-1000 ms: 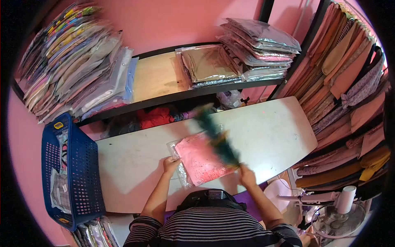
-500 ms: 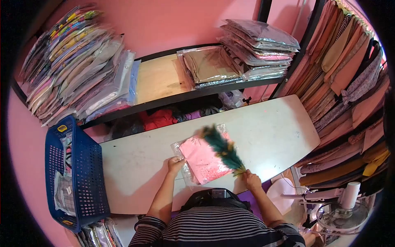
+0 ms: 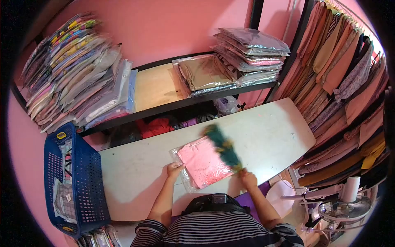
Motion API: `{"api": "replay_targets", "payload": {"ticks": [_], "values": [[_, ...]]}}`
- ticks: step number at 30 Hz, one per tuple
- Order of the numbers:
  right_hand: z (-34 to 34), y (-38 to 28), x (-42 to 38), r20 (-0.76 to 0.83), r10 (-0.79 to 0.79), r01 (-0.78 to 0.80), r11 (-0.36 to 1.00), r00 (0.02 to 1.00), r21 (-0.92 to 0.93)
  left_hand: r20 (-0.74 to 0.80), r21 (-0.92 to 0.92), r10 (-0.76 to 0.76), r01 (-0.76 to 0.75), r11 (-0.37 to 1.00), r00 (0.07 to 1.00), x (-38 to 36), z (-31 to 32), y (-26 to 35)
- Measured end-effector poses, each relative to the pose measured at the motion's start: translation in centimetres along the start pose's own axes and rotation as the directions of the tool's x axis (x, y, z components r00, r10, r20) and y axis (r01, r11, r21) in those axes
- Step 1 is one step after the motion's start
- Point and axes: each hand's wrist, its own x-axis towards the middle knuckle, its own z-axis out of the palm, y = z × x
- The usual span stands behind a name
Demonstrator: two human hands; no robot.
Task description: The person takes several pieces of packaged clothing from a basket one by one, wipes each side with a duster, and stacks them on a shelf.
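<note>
A folded pink garment in a clear plastic bag [image 3: 201, 164] lies flat on the white table. At the bag's left edge, my left hand [image 3: 174, 169] has its fingers closed on the plastic. My right hand [image 3: 248, 180] is wrapped round the handle end of a green feather duster [image 3: 224, 148] with yellowish patches. The duster's head is smeared by motion and covers the right side of the bag. Small dark specks dot the lower part of the pink garment.
A blue perforated basket [image 3: 90, 181] holding bagged clothes stands left of the table [image 3: 271, 127]. Behind, a shelf [image 3: 158, 84] carries stacks of bagged garments [image 3: 251, 45]. Clothes [image 3: 329, 82] hang along the right, above a white fan [image 3: 345, 206].
The duster has shifted slightly over the bag's right side, still in my right hand. My left hand keeps its hold on the bag edge. The whole view has shifted a little.
</note>
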Motion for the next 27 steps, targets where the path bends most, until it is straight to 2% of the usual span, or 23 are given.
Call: {"api": "replay_targets", "payload": {"ticks": [1, 2, 3, 5, 7, 9, 10, 11, 12, 14, 15, 16, 17, 18, 19, 21, 22, 24, 26, 27], "values": [[-0.1, 1.2, 0.5, -0.067, 0.076, -0.073, 0.996, 0.995, 0.043, -0.003, -0.002, -0.017, 0.017, 1.000, 1.000, -0.1, 0.1, 0.2], [-0.5, 2.6, 1.3, -0.029, 0.175, -0.168, 0.973, 0.984, 0.161, 0.003, -0.038, -0.023, 0.023, 0.999, 1.000, -0.2, 0.1, 0.3], [-1.1, 3.2, 1.8, -0.099, 0.230, -0.218, 0.969, 0.968, 0.116, 0.008, -0.037, -0.010, 0.010, 0.999, 1.000, -0.3, 0.0, 0.4], [-2.9, 4.2, 1.8, -0.077, 0.303, -0.283, 0.939, 0.950, 0.197, -0.012, 0.037, -0.008, 0.008, 0.999, 1.000, -0.5, -0.1, 0.8], [-2.2, 5.2, 1.9, -0.179, 0.306, -0.275, 0.945, 0.935, 0.179, -0.005, 0.103, -0.032, 0.032, 0.994, 0.999, -0.6, 0.0, 1.3], [-1.4, 4.7, 1.8, -0.280, 0.311, -0.272, 0.947, 0.908, 0.169, -0.004, 0.091, 0.030, -0.029, 0.995, 1.000, -0.4, -0.2, 0.7], [-1.8, 3.4, 0.5, -0.590, 0.130, -0.176, 0.984, 0.797, -0.020, 0.026, 0.122, 0.001, -0.004, 0.993, 1.000, -0.3, -0.5, 0.4], [-1.7, 2.0, -0.5, -0.797, -0.099, -0.150, 0.961, 0.596, -0.231, 0.055, 0.156, -0.034, 0.025, 0.987, 0.998, -0.1, -0.8, 0.4], [-0.9, 0.8, -0.9, -0.809, -0.087, -0.157, 0.963, 0.581, -0.217, 0.065, 0.162, -0.016, 0.005, 0.987, 0.998, 0.0, -1.0, 0.4], [1.2, -1.3, -1.9, -0.822, -0.030, 0.060, 0.998, 0.568, 0.004, 0.112, 0.052, -0.156, 0.151, 0.987, 0.981, 0.1, -1.1, 0.5], [3.0, -1.8, -2.2, -0.655, 0.141, 0.163, 0.911, 0.742, 0.380, 0.121, 0.058, -0.149, 0.143, 0.988, 0.981, 0.2, -1.1, 0.8], [4.9, -2.4, -2.1, -0.410, 0.208, 0.167, 0.685, 0.888, 0.709, 0.137, 0.036, -0.183, 0.180, 0.983, 0.973, 0.2, -1.2, 0.9], [6.7, -3.2, -1.7, -0.259, 0.298, 0.105, 0.448, 0.919, 0.888, 0.154, 0.013, -0.218, 0.219, 0.976, 0.964, 0.1, -1.3, 1.0], [7.8, -4.2, -1.4, -0.088, 0.339, 0.031, 0.172, 0.937, 0.985, 0.161, 0.017, -0.218, 0.219, 0.976, 0.963, -0.1, -1.4, 1.1], [7.2, -5.5, -1.3, -0.090, 0.345, 0.031, 0.174, 0.934, 0.984, 0.181, 0.002, -0.205, 0.208, 0.978, 0.962, -0.1, -1.4, 1.3], [3.9, -7.7, -1.4, 0.191, 0.407, -0.197, -0.027, 0.893, 0.980, 0.204, -0.015, -0.195, 0.203, 0.979, 0.959, -0.2, -1.1, 1.3], [4.2, -7.2, -0.8, 0.191, 0.409, -0.199, -0.025, 0.892, 0.980, 0.215, -0.035, -0.202, 0.214, 0.976, 0.955, -0.2, -0.9, 1.3], [4.8, -6.5, 1.3, 0.266, 0.013, -0.235, -0.434, 0.964, 0.870, 0.221, -0.056, -0.205, 0.223, 0.973, 0.953, -0.5, 0.0, 2.0], [5.8, -6.0, 2.1, 0.216, 0.043, -0.183, -0.385, 0.975, 0.905, 0.107, -0.267, -0.237, 0.258, 0.929, 0.966, -2.5, 2.1, 4.4], [5.8, -5.9, 2.9, 0.162, 0.074, -0.129, -0.335, 0.984, 0.933, 0.101, -0.272, -0.230, 0.250, 0.929, 0.968, -3.1, 2.7, 5.0]]}}
